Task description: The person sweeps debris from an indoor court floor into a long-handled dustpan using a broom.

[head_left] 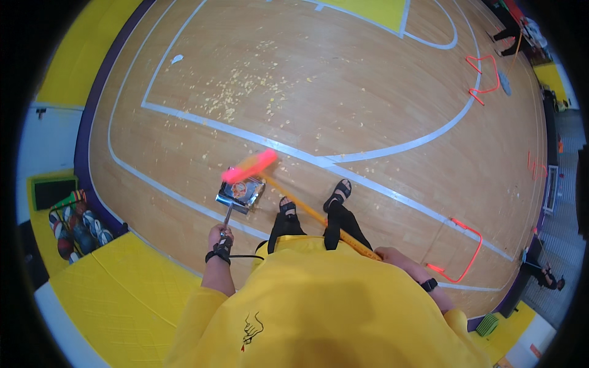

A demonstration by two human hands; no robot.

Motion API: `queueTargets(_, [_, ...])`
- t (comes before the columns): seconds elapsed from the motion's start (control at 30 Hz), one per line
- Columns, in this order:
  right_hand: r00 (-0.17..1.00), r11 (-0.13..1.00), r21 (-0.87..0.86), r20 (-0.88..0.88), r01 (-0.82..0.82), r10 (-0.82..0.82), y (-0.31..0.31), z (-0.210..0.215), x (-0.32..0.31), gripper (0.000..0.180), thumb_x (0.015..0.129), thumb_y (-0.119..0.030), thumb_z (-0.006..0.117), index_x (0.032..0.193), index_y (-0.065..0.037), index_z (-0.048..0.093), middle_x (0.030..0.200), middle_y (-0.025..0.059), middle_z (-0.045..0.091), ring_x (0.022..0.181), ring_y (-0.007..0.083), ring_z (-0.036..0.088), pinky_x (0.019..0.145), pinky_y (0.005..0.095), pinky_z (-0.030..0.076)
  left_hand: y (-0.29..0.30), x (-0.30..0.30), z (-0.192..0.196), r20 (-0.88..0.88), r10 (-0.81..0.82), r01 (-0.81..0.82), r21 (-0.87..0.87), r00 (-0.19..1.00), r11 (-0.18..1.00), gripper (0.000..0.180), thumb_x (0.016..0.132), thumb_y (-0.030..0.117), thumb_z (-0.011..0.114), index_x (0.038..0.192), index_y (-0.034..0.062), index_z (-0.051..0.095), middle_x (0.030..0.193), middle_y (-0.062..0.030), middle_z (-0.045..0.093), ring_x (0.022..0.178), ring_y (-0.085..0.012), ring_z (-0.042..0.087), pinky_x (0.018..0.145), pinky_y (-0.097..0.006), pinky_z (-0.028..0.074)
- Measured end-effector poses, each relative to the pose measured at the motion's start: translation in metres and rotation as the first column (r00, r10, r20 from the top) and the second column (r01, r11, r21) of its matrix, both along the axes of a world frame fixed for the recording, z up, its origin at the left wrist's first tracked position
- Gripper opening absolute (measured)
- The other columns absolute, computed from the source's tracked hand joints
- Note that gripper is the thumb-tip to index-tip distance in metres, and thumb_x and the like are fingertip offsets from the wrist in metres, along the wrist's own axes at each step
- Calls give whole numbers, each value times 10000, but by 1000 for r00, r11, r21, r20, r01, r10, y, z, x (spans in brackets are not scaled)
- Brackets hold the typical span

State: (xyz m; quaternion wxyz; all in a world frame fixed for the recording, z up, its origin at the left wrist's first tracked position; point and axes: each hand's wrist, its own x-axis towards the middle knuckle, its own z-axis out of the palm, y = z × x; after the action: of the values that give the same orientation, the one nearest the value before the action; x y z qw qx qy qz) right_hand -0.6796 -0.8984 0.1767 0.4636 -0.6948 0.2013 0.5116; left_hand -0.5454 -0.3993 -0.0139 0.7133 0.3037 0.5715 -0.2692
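Observation:
My left hand (220,235) is closed round the handle of a shiny metal dustpan (226,200), which rests low over the floor in front of my left foot. Something reddish and pale shows in the pan; I cannot make out what. In my right hand (389,255), at my right hip, is the upper end of a broom's orange stick (300,204). The broom's bright pink head (254,165) lies across the far edge of the dustpan. Many small pale yellow scraps (236,92) are scattered over the wooden floor beyond, with a few near the broom.
Orange-red hurdle frames stand near right (478,248) and far right (496,73). A white scrap (177,59) lies far left. Balls (83,230) are heaped by yellow mats (116,294) at left. One person (508,38) is at far right, another (546,277) at right.

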Motion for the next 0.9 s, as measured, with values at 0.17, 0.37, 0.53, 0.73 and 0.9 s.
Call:
queueTargets(0.17, [948, 947, -90, -56, 309, -315, 18, 18, 11, 168, 715, -142, 527, 779, 9, 489, 628, 99, 524, 482, 118, 493, 431, 248, 392, 57, -29, -1, -33, -7, 10, 96, 999, 995, 148, 749, 145, 409, 648, 37, 408, 491, -26, 407, 355, -102, 391, 314, -196, 352])
queueTargets(0.37, [761, 767, 79, -221, 637, -610, 22, 31, 43, 97, 717, -91, 505, 705, -53, 418, 528, -2, 400, 407, 77, 412, 356, 203, 338, 81, -45, 2, 21, -67, 62, 175, 998, 983, 179, 763, 172, 414, 643, 39, 410, 501, -34, 429, 360, -103, 413, 316, -192, 372])
queueTargets(0.53, [808, 829, 76, -291, 554, -513, 58, 33, 39, 73, 708, -83, 497, 704, -44, 436, 539, -4, 403, 415, 78, 414, 373, 196, 348, 92, -55, -14, 23, -108, 102, 192, 994, 976, 192, 767, 195, 411, 642, 50, 405, 478, -24, 417, 343, -115, 403, 306, -212, 361])
queueTargets(0.73, [848, 855, 184, -339, 485, -408, 120, 33, 49, 89, 724, -88, 502, 769, -12, 494, 569, -2, 445, 422, 70, 423, 388, 178, 345, 80, -45, -19, 5, -66, 64, 139, 998, 988, 197, 761, 200, 401, 606, 78, 396, 451, -14, 405, 322, -121, 385, 291, -228, 312])
queueTargets(0.9, [866, 803, 355, -340, 479, -367, 120, 7, 60, 107, 732, -80, 510, 795, 5, 502, 577, 8, 440, 399, 73, 398, 367, 171, 317, 94, -50, -10, 59, -121, 115, 92, 991, 989, 174, 752, 182, 410, 625, 65, 396, 458, -19, 403, 331, -125, 385, 314, -214, 358])
